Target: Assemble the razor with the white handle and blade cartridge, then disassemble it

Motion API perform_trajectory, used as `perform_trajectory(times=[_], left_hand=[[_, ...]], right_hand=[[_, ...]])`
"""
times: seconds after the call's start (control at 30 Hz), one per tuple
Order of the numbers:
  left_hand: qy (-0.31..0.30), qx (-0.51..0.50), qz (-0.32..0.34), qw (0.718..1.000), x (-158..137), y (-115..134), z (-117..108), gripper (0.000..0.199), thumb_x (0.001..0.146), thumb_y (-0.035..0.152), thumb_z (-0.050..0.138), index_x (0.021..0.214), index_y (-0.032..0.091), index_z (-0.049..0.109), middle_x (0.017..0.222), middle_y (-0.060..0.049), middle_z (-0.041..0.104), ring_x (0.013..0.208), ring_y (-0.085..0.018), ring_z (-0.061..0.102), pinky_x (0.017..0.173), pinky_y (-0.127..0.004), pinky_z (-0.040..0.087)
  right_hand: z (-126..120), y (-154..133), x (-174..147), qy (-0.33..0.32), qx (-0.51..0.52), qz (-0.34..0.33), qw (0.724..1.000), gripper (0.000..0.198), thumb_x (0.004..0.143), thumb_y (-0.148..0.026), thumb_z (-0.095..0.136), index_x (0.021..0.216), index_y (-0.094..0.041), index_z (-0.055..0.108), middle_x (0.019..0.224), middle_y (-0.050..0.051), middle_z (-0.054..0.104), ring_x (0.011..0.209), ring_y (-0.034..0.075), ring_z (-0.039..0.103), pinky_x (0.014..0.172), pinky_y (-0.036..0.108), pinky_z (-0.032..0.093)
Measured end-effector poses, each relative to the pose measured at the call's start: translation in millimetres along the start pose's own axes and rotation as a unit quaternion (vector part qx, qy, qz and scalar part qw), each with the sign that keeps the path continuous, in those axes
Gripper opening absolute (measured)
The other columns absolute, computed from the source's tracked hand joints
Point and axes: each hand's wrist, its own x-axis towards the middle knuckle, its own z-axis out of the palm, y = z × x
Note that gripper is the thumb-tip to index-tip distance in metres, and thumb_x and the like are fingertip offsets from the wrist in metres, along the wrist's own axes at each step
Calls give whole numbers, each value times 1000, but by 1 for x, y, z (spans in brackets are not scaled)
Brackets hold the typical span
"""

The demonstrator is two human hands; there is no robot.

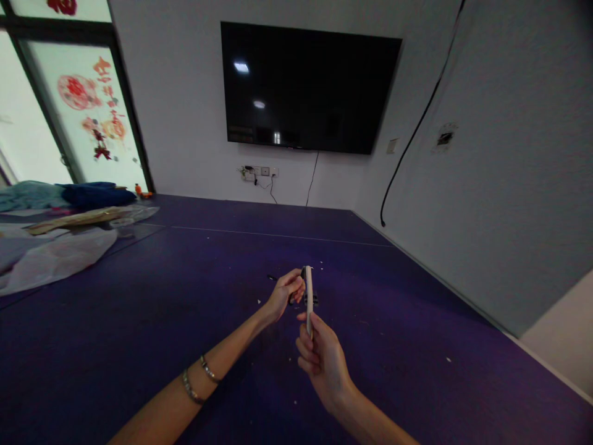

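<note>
My right hand (323, 364) is closed round the lower end of a long, narrow pale strip (309, 296), which stands nearly upright in front of me. Just left of its upper part, my left hand (286, 293) has its fingers curled together. Something dark shows at those fingertips, too small to make out, close against the strip's top. Behind the strip lies a small dark object (315, 300), partly hidden. A thin black piece (272, 278) is beside my left hand, on the purple floor (222, 346).
Small white scraps (448, 359) are scattered over the floor. At the left lie plastic sheeting (60, 256), a flattened brown piece (76, 219) and dark blue cloth (98, 194). A black cable (410, 142) hangs on the right. A television (310, 89) is on the wall ahead.
</note>
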Motion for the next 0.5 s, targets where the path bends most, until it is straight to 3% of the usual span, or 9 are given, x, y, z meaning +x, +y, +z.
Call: perform_trajectory(times=[0.5], left_hand=[[21,-33,-18,999,0,4,3,27,74,40,59,81,16,52,51,7,35,42,-5,28,42,-19,25]], right_hand=[[6,-1,-3,1,7,-20,1000,26,73,-40,61,82,-16,56,47,-11,30,37,1,13,34,16,5]])
